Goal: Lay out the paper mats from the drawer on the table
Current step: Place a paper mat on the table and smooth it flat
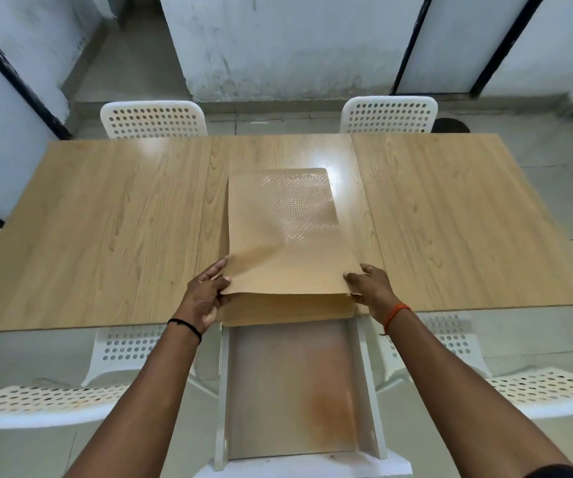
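the counter (105,215) is pale wood-grain laminate, smooth and glossy enough to throw back a white glare. the paper mats (278,229) are brown kraft paper, matt, with a faint embossed dot texture on the top sheet. the chairs (153,119) are white perforated plastic, and the drawer (292,388) has a smooth, dull, rust-stained floor.

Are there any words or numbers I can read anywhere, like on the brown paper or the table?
None: no words, numbers or signs show anywhere.
Stack of brown paper mats: plain, only a dotted embossed pattern.
Light wooden table: bare wood grain.
Open white drawer: no label.
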